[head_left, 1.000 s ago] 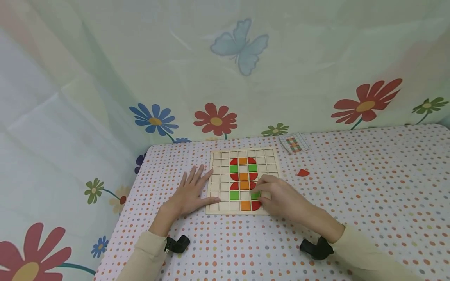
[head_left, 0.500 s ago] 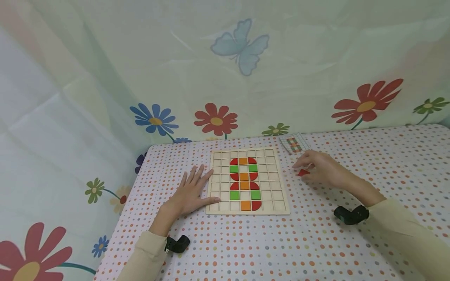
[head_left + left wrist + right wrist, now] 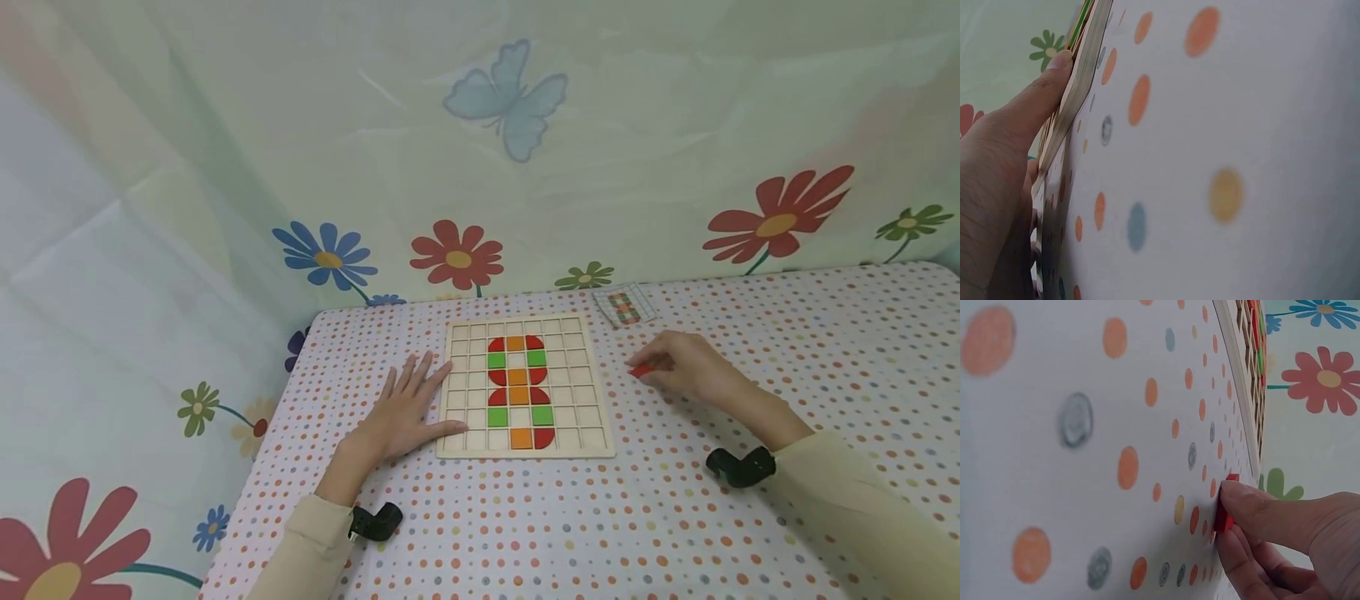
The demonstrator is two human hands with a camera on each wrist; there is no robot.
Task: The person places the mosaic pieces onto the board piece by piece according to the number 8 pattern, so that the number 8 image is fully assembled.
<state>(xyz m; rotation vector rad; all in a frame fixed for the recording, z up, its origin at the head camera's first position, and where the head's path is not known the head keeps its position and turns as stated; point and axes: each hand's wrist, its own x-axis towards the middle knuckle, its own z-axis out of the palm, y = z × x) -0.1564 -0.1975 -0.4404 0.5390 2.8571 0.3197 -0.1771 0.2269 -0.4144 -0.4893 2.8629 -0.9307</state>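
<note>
A wooden grid board (image 3: 577,373) lies on the table with red quarter-round tiles, orange squares and green squares set in its cells. At its left edge my left hand (image 3: 397,418) rests flat with fingers spread. In the left wrist view the thumb (image 3: 1044,94) lies over the board's rim. Right of the board, my right hand (image 3: 693,371) pinches a red quarter-round tile (image 3: 641,369) between thumb and fingers. The right wrist view shows that red tile (image 3: 1227,509) tilted on edge close to the tablecloth; whether it touches the cloth I cannot tell.
A small pattern card (image 3: 624,306) with a printed coloured grid lies behind the board to the right. Dotted cloth (image 3: 480,525) covers the table. A curtain (image 3: 637,125) with flowers and a butterfly hangs along the back and left.
My right hand has left the green tile on the board, moved right to the loose red quarter-round tile and taken hold of it. My left hand has stayed put.
</note>
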